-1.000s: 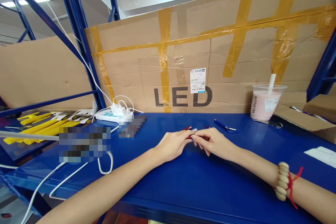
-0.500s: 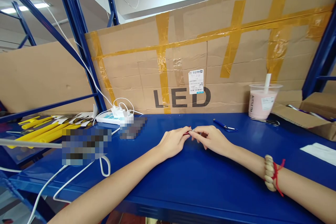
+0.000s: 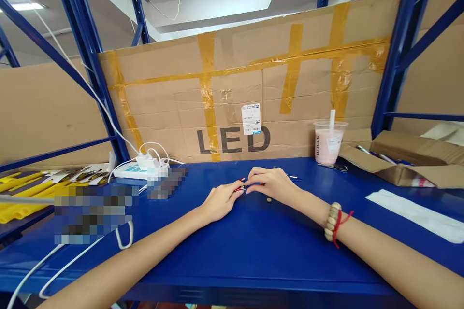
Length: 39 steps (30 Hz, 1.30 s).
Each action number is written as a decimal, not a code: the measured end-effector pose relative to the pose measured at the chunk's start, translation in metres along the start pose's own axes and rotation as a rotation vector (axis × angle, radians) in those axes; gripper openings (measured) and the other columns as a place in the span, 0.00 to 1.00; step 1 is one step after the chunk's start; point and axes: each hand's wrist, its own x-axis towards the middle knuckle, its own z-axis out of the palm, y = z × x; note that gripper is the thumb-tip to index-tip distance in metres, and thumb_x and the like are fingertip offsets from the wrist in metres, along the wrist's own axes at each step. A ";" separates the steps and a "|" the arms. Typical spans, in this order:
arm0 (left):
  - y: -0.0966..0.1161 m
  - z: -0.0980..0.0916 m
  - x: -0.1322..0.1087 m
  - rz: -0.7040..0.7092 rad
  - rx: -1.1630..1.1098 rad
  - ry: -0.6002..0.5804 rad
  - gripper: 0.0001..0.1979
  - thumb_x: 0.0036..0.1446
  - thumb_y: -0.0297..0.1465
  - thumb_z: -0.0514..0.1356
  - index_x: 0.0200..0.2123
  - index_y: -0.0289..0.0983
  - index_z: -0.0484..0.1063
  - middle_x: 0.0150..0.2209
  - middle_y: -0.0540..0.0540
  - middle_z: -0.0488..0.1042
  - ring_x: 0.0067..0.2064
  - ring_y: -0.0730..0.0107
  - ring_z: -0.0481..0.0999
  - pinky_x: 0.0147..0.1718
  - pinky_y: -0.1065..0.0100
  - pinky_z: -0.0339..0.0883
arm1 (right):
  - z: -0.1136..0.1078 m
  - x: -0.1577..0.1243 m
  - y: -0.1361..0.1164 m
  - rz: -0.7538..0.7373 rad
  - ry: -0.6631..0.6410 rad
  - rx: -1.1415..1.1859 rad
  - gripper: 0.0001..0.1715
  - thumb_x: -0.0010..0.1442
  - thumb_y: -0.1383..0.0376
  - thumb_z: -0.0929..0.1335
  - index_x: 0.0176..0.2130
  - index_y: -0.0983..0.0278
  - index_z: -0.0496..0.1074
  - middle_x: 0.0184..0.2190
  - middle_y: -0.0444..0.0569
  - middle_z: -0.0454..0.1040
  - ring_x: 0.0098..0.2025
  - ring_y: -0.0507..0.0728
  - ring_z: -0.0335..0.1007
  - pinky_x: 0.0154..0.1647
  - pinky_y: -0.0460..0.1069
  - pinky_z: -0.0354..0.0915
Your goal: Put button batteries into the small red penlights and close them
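My left hand (image 3: 218, 201) rests low over the blue table, its fingers closed on a small red item (image 3: 239, 188) with a shiny metal bit at its end. Too little of that item shows to tell its kind. From the right, my right hand (image 3: 272, 184) meets it with thumb and index finger pinched together beside the metal end. Whatever lies between those fingertips is hidden. A small round, coin-like disc (image 3: 268, 199) lies on the table just below my right hand. Partly behind that hand is a blue pen (image 3: 294, 177).
A cup of pink drink (image 3: 327, 147) stands at the back right, before an open cardboard box (image 3: 402, 159). A white paper strip (image 3: 416, 215) lies at right. At left are a white power strip (image 3: 134, 170), cables and yellow items (image 3: 32, 186). A large carton (image 3: 174, 111) forms the back.
The view has turned to the right. My hands stay together over the table; the red item shows more clearly, and the round disc has come into sight below my right hand.
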 end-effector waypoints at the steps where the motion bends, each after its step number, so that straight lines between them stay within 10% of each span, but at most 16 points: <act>1: 0.000 0.000 0.002 0.005 0.001 -0.012 0.14 0.63 0.36 0.42 0.45 0.45 0.64 0.45 0.52 0.72 0.42 0.65 0.72 0.35 0.69 0.63 | -0.001 0.000 0.002 -0.014 0.005 -0.006 0.08 0.54 0.59 0.68 0.31 0.59 0.76 0.30 0.39 0.75 0.26 0.46 0.69 0.19 0.42 0.51; 23: -0.003 -0.001 0.000 0.101 -0.221 -0.041 0.10 0.63 0.34 0.41 0.41 0.40 0.58 0.27 0.52 0.64 0.27 0.72 0.63 0.28 0.71 0.56 | -0.008 0.000 -0.001 0.029 0.016 0.135 0.11 0.58 0.62 0.66 0.27 0.61 0.75 0.29 0.42 0.74 0.27 0.46 0.68 0.23 0.41 0.54; 39: -0.003 0.003 -0.005 0.177 -0.126 0.083 0.05 0.62 0.30 0.44 0.35 0.39 0.57 0.34 0.49 0.70 0.32 0.71 0.71 0.30 0.72 0.60 | -0.013 0.004 -0.013 0.252 -0.080 0.256 0.05 0.51 0.68 0.69 0.25 0.61 0.75 0.26 0.40 0.71 0.25 0.46 0.66 0.22 0.41 0.54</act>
